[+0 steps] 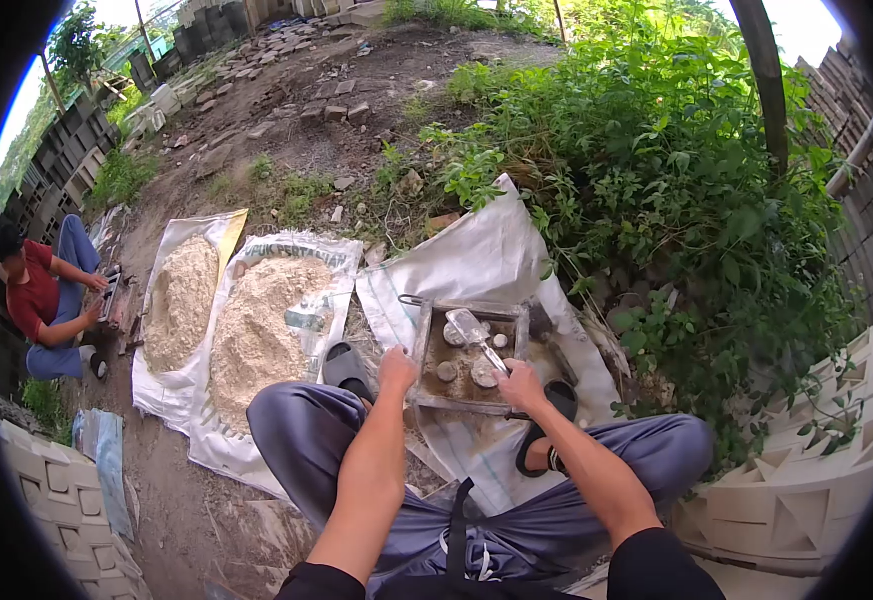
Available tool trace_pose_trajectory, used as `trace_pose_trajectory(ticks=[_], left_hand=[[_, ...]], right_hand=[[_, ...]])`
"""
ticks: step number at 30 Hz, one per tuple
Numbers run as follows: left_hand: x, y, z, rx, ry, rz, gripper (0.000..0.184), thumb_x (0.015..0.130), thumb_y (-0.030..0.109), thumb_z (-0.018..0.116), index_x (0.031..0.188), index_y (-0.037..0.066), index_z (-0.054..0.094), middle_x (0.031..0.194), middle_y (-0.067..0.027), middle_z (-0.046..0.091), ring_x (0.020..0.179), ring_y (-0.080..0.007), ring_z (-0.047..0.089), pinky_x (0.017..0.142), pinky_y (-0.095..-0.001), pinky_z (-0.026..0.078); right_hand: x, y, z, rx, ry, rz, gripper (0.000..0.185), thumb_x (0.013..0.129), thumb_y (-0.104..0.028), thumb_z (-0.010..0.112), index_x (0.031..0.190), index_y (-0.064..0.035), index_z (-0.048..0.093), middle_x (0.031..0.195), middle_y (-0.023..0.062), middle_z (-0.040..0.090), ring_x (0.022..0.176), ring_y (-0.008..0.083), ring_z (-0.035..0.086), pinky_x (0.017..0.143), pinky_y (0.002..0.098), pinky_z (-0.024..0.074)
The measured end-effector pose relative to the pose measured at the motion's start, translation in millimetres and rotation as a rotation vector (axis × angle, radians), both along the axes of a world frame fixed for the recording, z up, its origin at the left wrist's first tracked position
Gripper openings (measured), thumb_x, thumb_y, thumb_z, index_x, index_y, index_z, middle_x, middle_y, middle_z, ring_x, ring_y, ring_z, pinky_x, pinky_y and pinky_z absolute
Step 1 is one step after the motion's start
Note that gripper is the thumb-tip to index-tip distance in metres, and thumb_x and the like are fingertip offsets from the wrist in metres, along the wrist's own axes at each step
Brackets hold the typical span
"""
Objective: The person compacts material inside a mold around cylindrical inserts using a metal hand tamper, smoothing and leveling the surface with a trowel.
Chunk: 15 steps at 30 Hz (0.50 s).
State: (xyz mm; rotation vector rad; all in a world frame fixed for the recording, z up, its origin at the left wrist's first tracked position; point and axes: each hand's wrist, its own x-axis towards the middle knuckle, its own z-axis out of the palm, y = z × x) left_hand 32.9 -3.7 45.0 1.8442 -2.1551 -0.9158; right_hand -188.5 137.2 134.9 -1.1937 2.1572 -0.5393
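A shallow square wooden frame (470, 405) lies on a white woven sack between my feet. Inside it are several round pale pieces (447, 371) on brown, sandy material. My right hand (522, 387) is closed around the handle of a metal trowel (471, 326), whose dusty blade points away from me over the frame. At the frame's left side, my left hand (397, 370) is closed and touches or nearly touches the edge. Its fingertips are hidden, so I cannot tell whether it grips the wood.
To the left, two sacks (350, 262) carry heaps of pale sandy powder (267, 310). A co-worker (42, 290) squats at far left, hands on a mould-like object (109, 292). Green bushes (647, 190) crowd the right, above stacked pale patterned blocks (787, 505). Loose bricks lie farther back.
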Motion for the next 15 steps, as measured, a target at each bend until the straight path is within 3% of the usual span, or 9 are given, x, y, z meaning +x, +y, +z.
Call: trace_pose_trajectory(ticks=[3,5,6,7,9,10,12,15], left_hand=[[-9,-2,22,-0.078,-0.054,-0.033,0.027,0.083,0.017,0.049,0.103,0.001,0.058,0.111,-0.0189,0.058,0.106,-0.0367,0.055,0.090,-0.0456,0.044],[-29,-8,42,-0.089,-0.078,-0.141,0.031,0.084,0.018,0.049,0.109,0.001,0.056,0.118,-0.0184,0.055,0.112,-0.0359,0.050,0.094,-0.0461,0.041],[-42,-8,45,-0.095,-0.094,-0.240,0.035,0.085,0.019,0.049,0.115,0.002,0.054,0.125,-0.0179,0.051,0.119,-0.0351,0.046,0.099,-0.0466,0.038],[-51,-5,43,-0.092,-0.084,-0.239,0.035,0.085,0.019,0.049,0.115,0.002,0.054,0.125,-0.0179,0.051,0.119,-0.0351,0.046,0.099,-0.0466,0.038],[-72,-10,31,-0.413,-0.012,-0.461,0.048,0.087,0.023,0.049,0.129,0.001,0.044,0.142,-0.0189,0.035,0.131,-0.0342,0.034,0.106,-0.0468,0.030],[-81,-12,20,-0.382,0.002,-0.472,0.057,0.089,0.028,0.049,0.136,0.000,0.036,0.147,-0.0182,0.028,0.136,-0.0343,0.027,0.109,-0.0509,0.025],[-99,-12,-8,-0.428,-0.027,-0.438,0.060,0.088,0.029,0.049,0.138,-0.001,0.033,0.148,-0.0181,0.025,0.137,-0.0342,0.024,0.109,-0.0518,0.023],[-102,25,-28,-0.413,-0.036,-0.423,0.064,0.089,0.027,0.048,0.141,-0.002,0.026,0.151,-0.0181,0.019,0.140,-0.0342,0.016,0.110,-0.0549,0.019]], right_hand=[[-9,-20,61,0.122,-0.440,-0.119,0.031,0.091,-0.030,0.054,0.090,0.0001,0.059,0.070,0.0078,0.055,0.054,0.0172,0.051,0.050,0.0319,0.0415],[-16,-31,111,0.212,-0.600,-0.164,0.032,0.093,-0.030,0.051,0.089,0.0003,0.056,0.070,0.0039,0.049,0.048,0.0136,0.041,0.043,0.0295,0.0344],[-17,-31,157,0.343,-0.467,-0.090,0.031,0.094,-0.030,0.050,0.090,0.0005,0.055,0.072,0.0045,0.051,0.049,0.0132,0.042,0.041,0.0306,0.0338],[-31,-34,145,0.286,-0.499,-0.092,0.031,0.094,-0.030,0.050,0.090,-0.0001,0.055,0.071,0.0042,0.050,0.049,0.0127,0.042,0.039,0.0296,0.0322],[-57,-30,136,0.295,-0.605,-0.051,0.030,0.094,-0.031,0.050,0.089,-0.0015,0.055,0.071,0.0033,0.051,0.050,0.0117,0.044,0.039,0.0275,0.0312],[-53,-25,146,0.297,-0.600,-0.051,0.030,0.094,-0.031,0.050,0.089,-0.0015,0.055,0.071,0.0033,0.051,0.050,0.0117,0.044,0.039,0.0275,0.0312],[-48,-19,166,0.324,-0.355,-0.068,0.029,0.094,-0.031,0.050,0.086,-0.0030,0.055,0.068,0.0018,0.052,0.049,0.0101,0.046,0.037,0.0259,0.0287],[-57,-31,170,0.436,-0.391,-0.006,0.027,0.094,-0.029,0.050,0.085,-0.0040,0.055,0.064,0.0008,0.051,0.047,0.0099,0.045,0.036,0.0262,0.0275]])
